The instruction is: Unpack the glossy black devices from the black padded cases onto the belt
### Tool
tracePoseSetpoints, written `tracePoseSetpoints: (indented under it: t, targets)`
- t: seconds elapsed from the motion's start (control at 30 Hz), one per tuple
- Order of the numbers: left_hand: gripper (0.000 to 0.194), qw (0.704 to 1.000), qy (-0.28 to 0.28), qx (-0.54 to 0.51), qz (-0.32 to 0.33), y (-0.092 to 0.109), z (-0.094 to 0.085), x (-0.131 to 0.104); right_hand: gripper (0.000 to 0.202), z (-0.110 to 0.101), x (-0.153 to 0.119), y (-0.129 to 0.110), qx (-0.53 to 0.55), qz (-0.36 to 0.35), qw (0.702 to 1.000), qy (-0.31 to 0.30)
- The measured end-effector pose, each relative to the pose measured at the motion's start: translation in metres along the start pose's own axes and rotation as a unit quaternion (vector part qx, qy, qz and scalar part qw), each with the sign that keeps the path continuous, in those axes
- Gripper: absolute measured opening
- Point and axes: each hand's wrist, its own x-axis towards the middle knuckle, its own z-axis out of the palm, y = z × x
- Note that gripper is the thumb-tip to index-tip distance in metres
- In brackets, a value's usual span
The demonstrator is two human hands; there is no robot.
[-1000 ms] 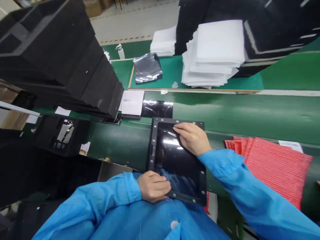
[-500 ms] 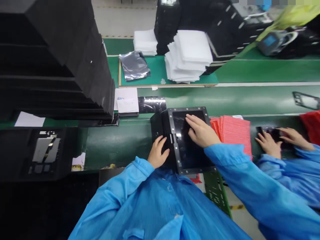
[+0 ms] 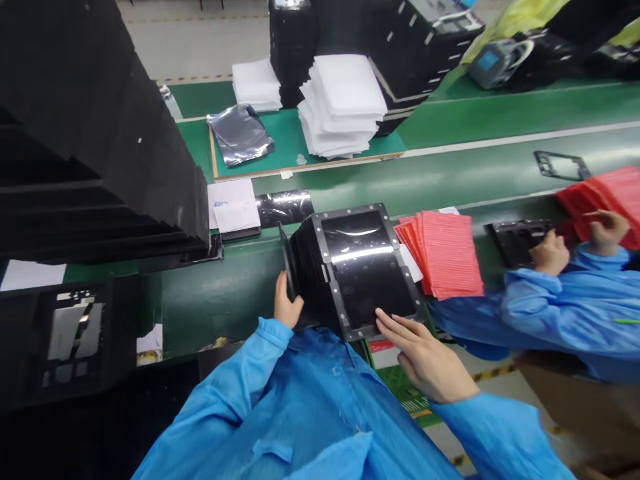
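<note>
A stack of black framed panels [image 3: 306, 270] leans at the bench's near edge, against my blue smock. Its front panel [image 3: 373, 273] has a glossy dark screen inside a frame dotted with pale round spots. My left hand [image 3: 288, 305] pinches the edge of a thin black panel [image 3: 286, 259] at the stack's left side, tilted apart from the others at the top. With fingers stretched out, my right hand [image 3: 425, 350] touches the lower right part of the glossy screen with its fingertips. The rear of the stack is mostly hidden.
Red foam sheets [image 3: 447, 253] lie right of the stack. A co-worker's hands [image 3: 550, 252] handle a dark part [image 3: 517, 241] farther right. White sheets [image 3: 345, 100] and a silver bag [image 3: 241, 137] rest at the back. Tall black stacks [image 3: 125, 167] stand left.
My right hand has slid down the screen to its lower edge. My left hand has moved left, and a thin panel now stands apart from the stack. The view has shifted right.
</note>
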Motion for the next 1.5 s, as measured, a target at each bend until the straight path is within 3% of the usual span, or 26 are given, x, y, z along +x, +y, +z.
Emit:
tracePoseSetpoints:
  t: [0.1, 0.2, 0.23, 0.3, 0.37, 0.4, 0.47, 0.57, 0.67, 0.8, 0.9, 1.03, 1.1, 1.17, 1.27, 1.33, 1.43, 1.5]
  targets:
    - [0.071, 0.996, 0.045, -0.058, -0.044, 0.005, -0.012, 0.010, 0.048, -0.006, 0.004, 0.008, 0.065, 0.035, 0.997, -0.009]
    - [0.067, 0.995, 0.075, -0.060, -0.041, 0.036, -0.025, -0.001, 0.036, -0.007, 0.015, 0.011, 0.237, 0.089, 0.967, 0.037]
    - [0.065, 0.997, 0.070, -0.033, -0.004, 0.052, -0.027, -0.013, 0.040, -0.006, 0.022, 0.010, 0.326, 0.097, 0.939, 0.045]
    - [0.062, 0.990, 0.019, 0.065, 0.127, 0.089, -0.020, -0.044, 0.055, -0.005, 0.038, 0.009, 0.520, 0.097, 0.848, 0.031]
    - [0.063, 0.944, -0.058, 0.194, 0.261, 0.124, 0.000, -0.075, 0.064, -0.004, 0.051, 0.010, 0.654, 0.129, 0.745, 0.022]
    - [0.062, 0.912, -0.084, 0.255, 0.310, 0.136, 0.013, -0.087, 0.065, -0.004, 0.054, 0.013, 0.687, 0.163, 0.707, 0.029]
    - [0.057, 0.858, -0.092, 0.355, 0.359, 0.151, 0.036, -0.101, 0.063, -0.005, 0.054, 0.025, 0.703, 0.238, 0.668, 0.057]
    - [0.046, 0.831, -0.038, 0.439, 0.338, 0.148, 0.051, -0.109, 0.062, -0.005, 0.047, 0.059, 0.710, 0.276, 0.645, 0.060]
    - [0.039, 0.840, 0.008, 0.463, 0.285, 0.136, 0.050, -0.120, 0.058, -0.004, 0.051, 0.090, 0.724, 0.288, 0.627, 0.024]
    - [0.034, 0.855, 0.037, 0.453, 0.249, 0.124, 0.051, -0.134, 0.056, -0.010, 0.068, 0.107, 0.734, 0.324, 0.596, -0.029]
    - [0.038, 0.861, 0.056, 0.446, 0.237, 0.115, 0.052, -0.137, 0.057, -0.017, 0.058, 0.116, 0.722, 0.358, 0.592, -0.005]
    - [0.070, 0.879, 0.048, 0.449, 0.152, 0.100, 0.051, -0.134, 0.027, -0.018, 0.034, 0.140, 0.631, 0.386, 0.627, 0.245]
    - [0.085, 0.891, 0.012, 0.445, 0.088, 0.095, 0.052, -0.128, 0.022, -0.011, 0.049, 0.148, 0.616, 0.365, 0.634, 0.291]
    - [0.085, 0.900, -0.026, 0.435, 0.028, 0.097, 0.053, -0.119, 0.031, -0.001, 0.087, 0.147, 0.627, 0.331, 0.655, 0.261]
    - [0.063, 0.900, -0.060, 0.430, -0.030, 0.109, 0.054, -0.107, 0.044, 0.012, 0.157, 0.139, 0.593, 0.267, 0.721, 0.240]
    - [0.051, 0.893, -0.073, 0.441, -0.050, 0.117, 0.055, -0.104, 0.048, 0.020, 0.191, 0.141, 0.573, 0.253, 0.745, 0.229]
    - [0.042, 0.881, -0.076, 0.461, -0.071, 0.124, 0.057, -0.105, 0.053, 0.038, 0.210, 0.158, 0.580, 0.296, 0.730, 0.209]
    - [0.039, 0.876, -0.072, 0.470, -0.083, 0.124, 0.058, -0.107, 0.057, 0.053, 0.211, 0.176, 0.583, 0.279, 0.743, 0.175]
